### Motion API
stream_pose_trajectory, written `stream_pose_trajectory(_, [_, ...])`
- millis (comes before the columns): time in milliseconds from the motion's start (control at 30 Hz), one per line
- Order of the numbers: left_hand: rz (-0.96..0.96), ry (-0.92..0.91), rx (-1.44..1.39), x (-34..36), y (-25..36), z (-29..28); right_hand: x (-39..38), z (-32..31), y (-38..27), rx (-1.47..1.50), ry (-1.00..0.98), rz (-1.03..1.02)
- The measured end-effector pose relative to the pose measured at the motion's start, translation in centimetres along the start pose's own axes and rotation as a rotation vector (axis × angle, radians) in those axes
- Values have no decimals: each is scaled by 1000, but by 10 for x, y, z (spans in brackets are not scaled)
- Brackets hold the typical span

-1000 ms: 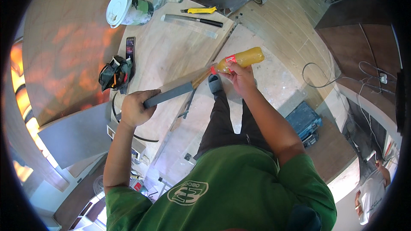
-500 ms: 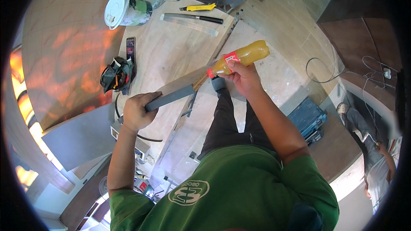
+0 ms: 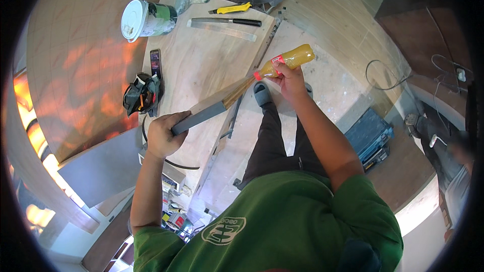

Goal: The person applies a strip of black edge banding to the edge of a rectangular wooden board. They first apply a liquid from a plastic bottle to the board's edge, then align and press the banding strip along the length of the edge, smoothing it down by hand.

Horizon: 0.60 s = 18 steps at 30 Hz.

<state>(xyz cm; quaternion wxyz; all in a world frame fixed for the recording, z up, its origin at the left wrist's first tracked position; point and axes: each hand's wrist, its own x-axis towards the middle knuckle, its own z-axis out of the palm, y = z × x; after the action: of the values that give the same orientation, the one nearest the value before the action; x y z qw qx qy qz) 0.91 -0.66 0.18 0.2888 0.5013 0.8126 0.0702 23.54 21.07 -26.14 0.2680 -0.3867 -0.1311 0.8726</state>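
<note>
My left hand (image 3: 167, 133) is closed round the near end of a narrow board (image 3: 200, 118), which slants up and to the right. The board's edge is grey near that hand and yellowish brown, with a wet-looking glaze, toward the far end. My right hand (image 3: 288, 79) grips a clear plastic bottle (image 3: 299, 56) of yellow liquid, with a red label. Tipped down to the left, the bottle has its red cap (image 3: 257, 76) at the board's far end; whether they touch I cannot tell.
On the wooden worktable (image 3: 176, 83) lie a knife (image 3: 242, 21), a yellow utility knife (image 3: 232, 8), a putty knife (image 3: 186, 1), a phone (image 3: 155, 62) and a dark pouch (image 3: 142, 94). A white-lidded bucket (image 3: 151, 19) stands at far left. Blue cases (image 3: 365, 136) and another person (image 3: 451, 171) are at right.
The bottle's cap has moved up and right along the board's edge to its far end, and more of the yellowish edge shows. My left hand keeps its hold.
</note>
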Motion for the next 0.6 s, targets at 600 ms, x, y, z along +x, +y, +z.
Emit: stream_pose_trajectory(600, [-37,-47,-12,0,3,-2,-55,53,-24,-9,-111,-67])
